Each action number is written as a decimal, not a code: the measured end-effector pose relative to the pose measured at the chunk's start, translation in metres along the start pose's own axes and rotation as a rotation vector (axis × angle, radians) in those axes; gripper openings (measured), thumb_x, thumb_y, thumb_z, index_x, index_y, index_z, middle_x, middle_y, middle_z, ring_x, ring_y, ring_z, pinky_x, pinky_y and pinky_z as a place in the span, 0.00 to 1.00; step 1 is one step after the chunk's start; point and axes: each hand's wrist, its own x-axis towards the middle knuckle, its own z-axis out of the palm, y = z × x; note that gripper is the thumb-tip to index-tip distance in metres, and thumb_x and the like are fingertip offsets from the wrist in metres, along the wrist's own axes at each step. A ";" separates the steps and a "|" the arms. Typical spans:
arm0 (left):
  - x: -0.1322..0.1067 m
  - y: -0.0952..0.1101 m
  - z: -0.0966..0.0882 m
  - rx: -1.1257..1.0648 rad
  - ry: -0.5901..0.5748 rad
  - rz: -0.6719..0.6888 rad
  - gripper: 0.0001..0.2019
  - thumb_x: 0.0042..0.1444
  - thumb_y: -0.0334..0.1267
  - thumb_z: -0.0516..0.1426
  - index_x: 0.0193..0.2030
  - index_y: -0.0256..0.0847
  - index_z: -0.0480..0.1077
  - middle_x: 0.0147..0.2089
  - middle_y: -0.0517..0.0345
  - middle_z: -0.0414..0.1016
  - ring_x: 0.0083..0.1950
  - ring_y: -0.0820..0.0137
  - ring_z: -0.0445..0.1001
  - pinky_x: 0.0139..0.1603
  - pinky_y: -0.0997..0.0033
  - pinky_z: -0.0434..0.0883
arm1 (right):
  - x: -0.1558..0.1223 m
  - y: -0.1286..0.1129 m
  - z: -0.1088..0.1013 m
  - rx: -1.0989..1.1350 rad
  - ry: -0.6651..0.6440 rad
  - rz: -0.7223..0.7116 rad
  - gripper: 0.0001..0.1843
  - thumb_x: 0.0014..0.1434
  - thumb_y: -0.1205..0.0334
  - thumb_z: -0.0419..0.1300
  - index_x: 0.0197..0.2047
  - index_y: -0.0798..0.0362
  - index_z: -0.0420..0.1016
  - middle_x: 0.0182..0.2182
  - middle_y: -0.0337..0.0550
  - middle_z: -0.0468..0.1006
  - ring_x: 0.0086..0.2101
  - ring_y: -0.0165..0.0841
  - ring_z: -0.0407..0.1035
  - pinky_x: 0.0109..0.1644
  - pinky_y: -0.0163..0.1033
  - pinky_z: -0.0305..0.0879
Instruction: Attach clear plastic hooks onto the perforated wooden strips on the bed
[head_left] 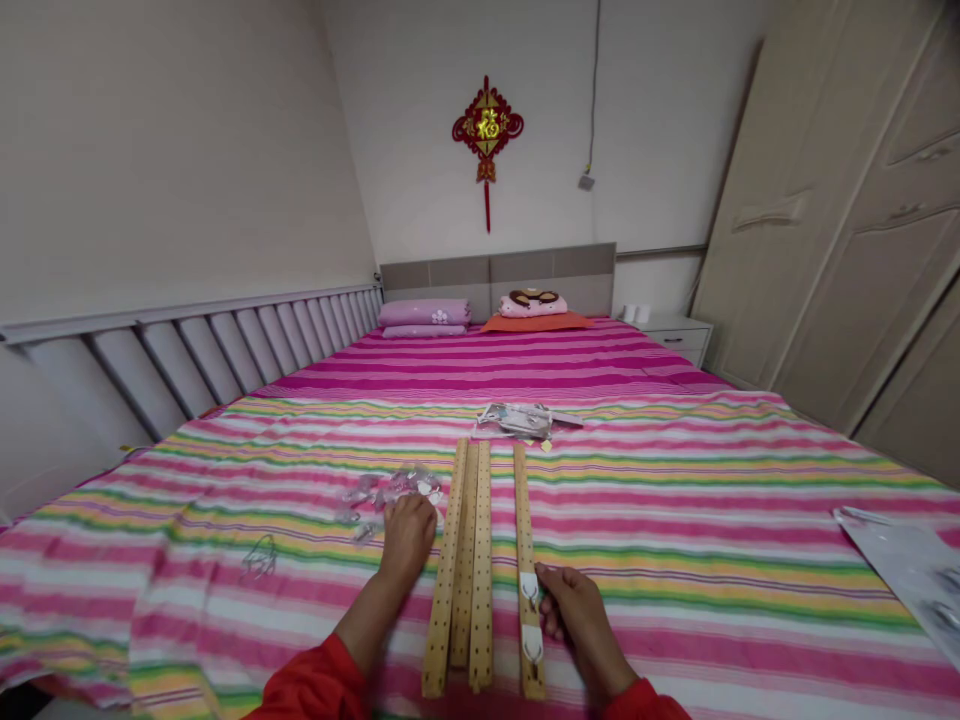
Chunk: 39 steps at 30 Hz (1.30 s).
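My left hand [410, 532] reaches into a loose pile of small clear plastic packets [375, 492] with white pieces in them, left of the wooden strips. Its fingers are curled down; what they hold, if anything, is hidden. To the right, a single wooden strip [523, 520] with a row of holes lies lengthwise. Two white hooks with metal loops sit on its near part, an upper hook [529, 590] and a lower hook [532, 645]. My right hand [579, 610] has its thumb and forefinger at the upper hook's right edge, the other fingers curled.
Several more holed wooden strips [481, 560] lie together between my hands. Beyond them rests a plastic bag of parts [517, 420]. A thin wire tangle [260, 557] is at left, a clear plastic sheet [900, 565] at right. A striped cloth [675, 500] covers the bed.
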 end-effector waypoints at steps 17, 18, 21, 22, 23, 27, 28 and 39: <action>0.027 0.001 -0.005 -0.025 -0.240 0.012 0.18 0.46 0.24 0.52 0.41 0.43 0.74 0.44 0.52 0.78 0.53 0.59 0.67 0.53 0.58 0.55 | 0.003 0.005 -0.001 -0.011 0.015 0.008 0.23 0.42 0.43 0.64 0.17 0.51 0.62 0.07 0.33 0.67 0.06 0.23 0.56 0.08 0.28 0.48; 0.028 0.000 -0.004 -0.020 -0.242 0.014 0.19 0.46 0.24 0.52 0.44 0.43 0.73 0.46 0.52 0.77 0.54 0.58 0.67 0.53 0.57 0.55 | 0.003 0.006 -0.001 -0.010 0.017 0.008 0.23 0.42 0.43 0.64 0.17 0.51 0.62 0.07 0.33 0.67 0.06 0.23 0.56 0.08 0.28 0.48; 0.030 0.000 -0.003 0.010 -0.280 0.012 0.26 0.45 0.26 0.53 0.53 0.44 0.68 0.51 0.49 0.75 0.56 0.57 0.66 0.53 0.56 0.56 | 0.004 0.007 -0.001 -0.017 0.019 0.004 0.23 0.41 0.42 0.64 0.17 0.52 0.62 0.08 0.34 0.67 0.07 0.24 0.57 0.08 0.28 0.49; 0.031 0.001 -0.003 0.022 -0.297 0.007 0.27 0.44 0.26 0.54 0.54 0.43 0.67 0.50 0.49 0.75 0.56 0.56 0.66 0.53 0.56 0.56 | 0.005 0.008 -0.001 -0.018 0.017 0.002 0.23 0.41 0.42 0.64 0.17 0.52 0.62 0.08 0.34 0.67 0.07 0.24 0.57 0.08 0.28 0.49; 0.033 0.001 -0.003 0.030 -0.309 0.007 0.27 0.44 0.26 0.54 0.54 0.43 0.67 0.49 0.49 0.76 0.56 0.56 0.66 0.54 0.55 0.55 | 0.005 0.008 -0.001 -0.016 0.014 -0.002 0.23 0.41 0.42 0.64 0.17 0.52 0.62 0.08 0.34 0.67 0.06 0.24 0.57 0.08 0.28 0.49; 0.037 0.003 -0.003 0.024 -0.312 0.029 0.23 0.42 0.24 0.54 0.47 0.43 0.71 0.46 0.51 0.77 0.54 0.56 0.68 0.55 0.55 0.55 | 0.006 0.008 -0.001 -0.015 0.016 0.002 0.24 0.40 0.41 0.64 0.16 0.51 0.62 0.07 0.34 0.67 0.06 0.24 0.57 0.08 0.28 0.49; 0.038 0.003 -0.004 0.019 -0.312 0.033 0.22 0.41 0.24 0.55 0.45 0.42 0.72 0.45 0.52 0.77 0.53 0.56 0.68 0.55 0.55 0.55 | 0.006 0.008 -0.001 -0.015 0.019 0.006 0.24 0.40 0.40 0.64 0.16 0.51 0.62 0.07 0.34 0.67 0.06 0.24 0.57 0.08 0.28 0.49; 0.036 -0.023 -0.013 -0.531 -0.036 -0.197 0.25 0.45 0.33 0.60 0.53 0.35 0.69 0.44 0.50 0.77 0.46 0.62 0.73 0.49 0.63 0.68 | 0.003 0.005 -0.001 -0.012 0.014 -0.004 0.23 0.40 0.41 0.64 0.16 0.52 0.62 0.07 0.34 0.67 0.06 0.24 0.57 0.08 0.28 0.49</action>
